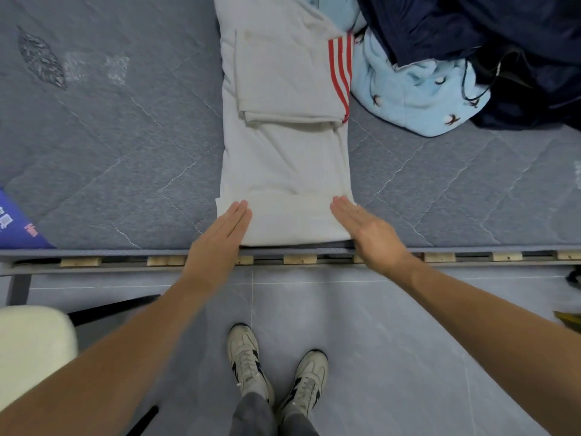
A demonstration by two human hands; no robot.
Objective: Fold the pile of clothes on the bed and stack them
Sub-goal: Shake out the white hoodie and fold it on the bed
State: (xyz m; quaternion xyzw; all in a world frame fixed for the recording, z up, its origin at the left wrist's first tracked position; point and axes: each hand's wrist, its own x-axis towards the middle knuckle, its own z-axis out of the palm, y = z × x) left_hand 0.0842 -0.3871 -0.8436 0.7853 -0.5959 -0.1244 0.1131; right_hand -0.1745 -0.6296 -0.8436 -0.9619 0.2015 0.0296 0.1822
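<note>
Both your hands are down flat at the near end of the white garment (284,171), which lies as a long narrow strip on the bed (125,171), its near hem at the mattress edge. Your left hand (220,234) presses the left corner, your right hand (364,228) the right corner; the fingers of both are straight and held together, palms down, gripping nothing. One sleeve with red stripes (340,73) is already folded in, so I'd say you're mid-fold on this piece. Next comes pinching those two near corners and carrying the hem up toward the collar end. Counting up: one white garment in hand, and two unfolded pieces waiting at the far right, one light blue fleece (418,89) and one dark navy garment (487,26). No finished stack shows.
</note>
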